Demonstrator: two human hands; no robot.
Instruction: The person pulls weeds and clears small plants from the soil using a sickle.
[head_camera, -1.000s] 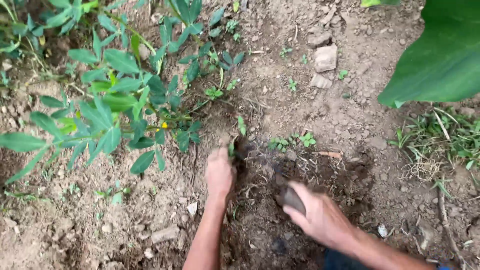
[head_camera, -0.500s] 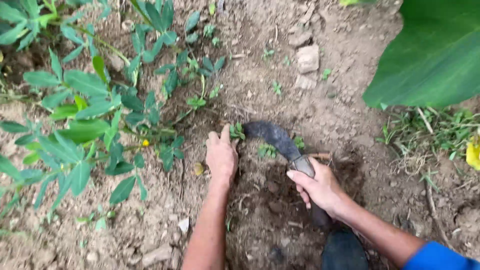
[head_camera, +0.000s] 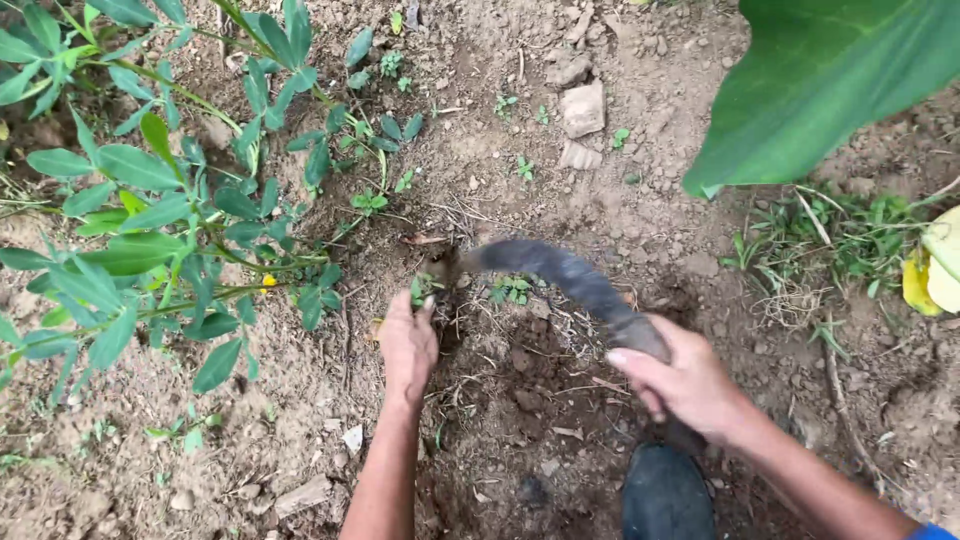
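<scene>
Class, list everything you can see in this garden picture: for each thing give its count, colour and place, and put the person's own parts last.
Sickle: one, dark curved blade, over the dug soil at centre, tip near a small weed.
Small weed: one, green, at the left hand's fingers.
Leafy plant: one clump, green with a yellow flower, left side.
Large leaf: one, green, top right.
Stones: two, pale brown, top centre.
Grass tuft: one patch, green and dry, right.
Yellow leaf: one, right edge.
Soil: brown, darker where dug.
Left hand: on the soil, at the weed.
Right hand: gripping the sickle's handle.
</scene>
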